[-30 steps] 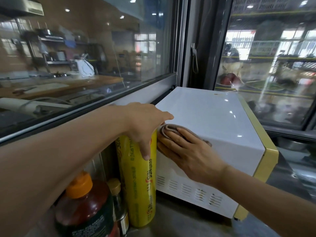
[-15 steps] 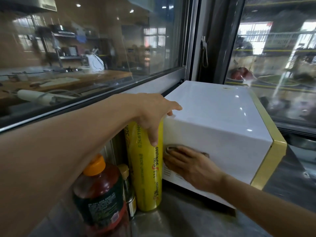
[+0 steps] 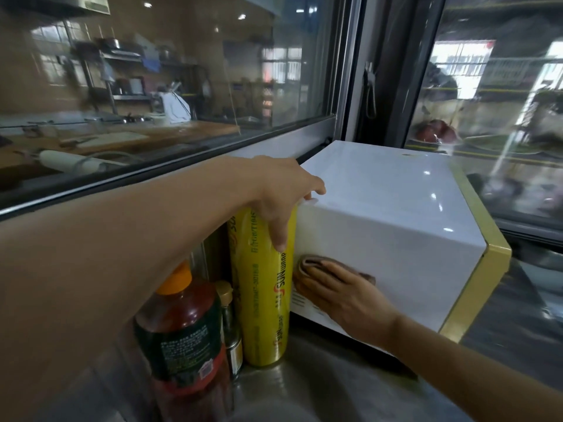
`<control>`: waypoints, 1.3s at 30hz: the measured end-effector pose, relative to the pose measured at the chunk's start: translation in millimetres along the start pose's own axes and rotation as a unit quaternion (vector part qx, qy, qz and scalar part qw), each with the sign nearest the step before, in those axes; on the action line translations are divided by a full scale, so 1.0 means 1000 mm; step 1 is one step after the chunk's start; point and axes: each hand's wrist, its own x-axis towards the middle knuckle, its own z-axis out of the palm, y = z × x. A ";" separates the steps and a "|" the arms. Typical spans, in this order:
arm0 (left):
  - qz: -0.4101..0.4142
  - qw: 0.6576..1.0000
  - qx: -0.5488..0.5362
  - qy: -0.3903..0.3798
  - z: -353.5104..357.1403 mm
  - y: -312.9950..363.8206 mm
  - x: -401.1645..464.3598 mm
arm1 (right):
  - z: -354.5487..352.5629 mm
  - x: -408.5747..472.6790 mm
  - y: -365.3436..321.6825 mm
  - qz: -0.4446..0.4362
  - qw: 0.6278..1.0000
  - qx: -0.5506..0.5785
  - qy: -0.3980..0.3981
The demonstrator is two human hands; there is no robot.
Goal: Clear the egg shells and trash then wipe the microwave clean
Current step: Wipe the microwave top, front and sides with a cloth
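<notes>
One white microwave [image 3: 380,236] with a yellow front edge stands on the steel counter [image 3: 320,388]. The right hand [image 3: 344,295] lies flat, fingers straight, pressing one folded brownish cloth [image 3: 310,263] against its side wall. The left hand [image 3: 283,193] curls over the top of one upright yellow roll [image 3: 262,300] printed "SUN WRAP", just left of the right fingertips. Two bottles stand beside it: a large orange-capped bottle [image 3: 182,330] and a slim gold-capped bottle [image 3: 230,327].
</notes>
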 end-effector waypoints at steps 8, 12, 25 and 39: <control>0.017 0.976 0.210 0.054 0.001 0.035 -0.002 | -0.037 -0.034 0.059 0.113 0.988 0.014 0.104; 0.005 0.975 0.215 0.051 0.017 0.052 0.006 | -0.011 -0.038 0.025 0.107 0.992 0.000 0.059; -0.029 0.964 0.251 0.080 0.029 0.057 0.003 | -0.024 -0.102 0.065 0.172 0.980 0.003 0.100; -0.044 0.962 0.259 0.081 0.032 0.059 -0.003 | -0.018 -0.157 0.074 0.125 0.990 -0.037 0.057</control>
